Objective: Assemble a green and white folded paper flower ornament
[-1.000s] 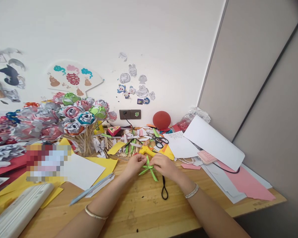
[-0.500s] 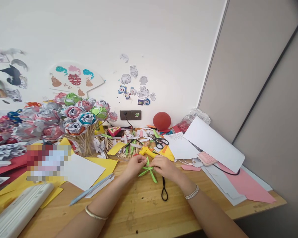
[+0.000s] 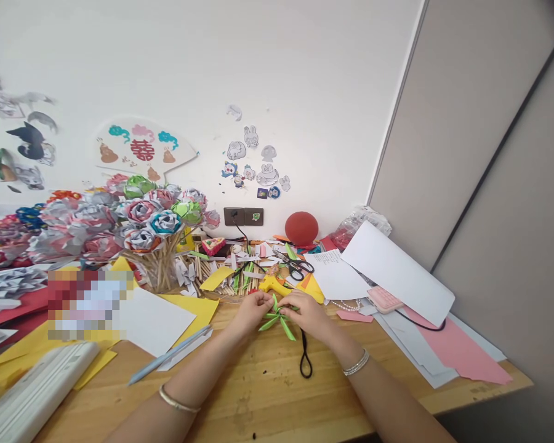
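Note:
A green folded-paper piece [image 3: 271,322] with several narrow, pointed arms spreading like a star is held just above the wooden table. My left hand [image 3: 253,311] pinches it from the left, near its upper arm. On the other side my right hand [image 3: 303,312] has its fingers closed on the piece close to its centre, hiding part of it. Right behind my hands lies a yellow glue gun [image 3: 276,285]. A black cord loop [image 3: 306,360] rests below my right hand.
Black-handled scissors [image 3: 299,268] lie among paper scraps and sticks at the back. Paper flowers [image 3: 141,212] stand at the left, near a blue pen-like stick [image 3: 168,355] and a white bar-shaped device [image 3: 41,391]. A red balloon-like ball [image 3: 301,228] and paper sheets [image 3: 397,271] are at the right.
The green paper piece has turned slightly, its lower arms shifting a little to the right. Both hands stay closed on it in nearly the same place.

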Available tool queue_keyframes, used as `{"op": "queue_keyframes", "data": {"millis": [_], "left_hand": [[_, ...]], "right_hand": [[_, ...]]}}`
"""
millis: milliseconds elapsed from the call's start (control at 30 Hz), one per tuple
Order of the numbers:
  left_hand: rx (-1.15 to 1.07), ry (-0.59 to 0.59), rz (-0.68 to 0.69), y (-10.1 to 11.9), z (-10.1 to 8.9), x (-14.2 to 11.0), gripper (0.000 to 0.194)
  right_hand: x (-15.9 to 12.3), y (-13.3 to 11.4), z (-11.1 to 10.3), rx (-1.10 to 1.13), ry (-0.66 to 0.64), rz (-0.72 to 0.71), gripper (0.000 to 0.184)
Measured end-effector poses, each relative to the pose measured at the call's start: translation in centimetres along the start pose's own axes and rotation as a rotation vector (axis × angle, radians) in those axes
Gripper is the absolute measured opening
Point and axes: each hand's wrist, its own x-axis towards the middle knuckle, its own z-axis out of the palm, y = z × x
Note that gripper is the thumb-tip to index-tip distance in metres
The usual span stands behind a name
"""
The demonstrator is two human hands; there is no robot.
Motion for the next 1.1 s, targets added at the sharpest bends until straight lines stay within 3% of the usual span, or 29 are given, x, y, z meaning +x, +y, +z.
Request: {"op": "queue_keyframes", "data": {"millis": [267,567,800,1100], "left_hand": [[0.027,0.013,-0.019,0.3,0.1,-0.2,0.025],[0.125,0.065,0.013,1.5,0.4,-0.7,0.015],[0.158,0.093,0.03,1.3,0.6,-0.7,0.015],[0.211,0.105,0.041,0.9,1.2,-0.8,0.011]], "right_hand": [[0.2,1.6,1.3,0.217,-0.003,0.212,0.018],[0.1,1.6,1.3,0.189,-0.01,0.244,0.016],[0.1,0.2,1.1,0.061,0.025,0.217,0.014],[0.0,0.0,1.7,0.088,0.015,0.297,0.007]]}}
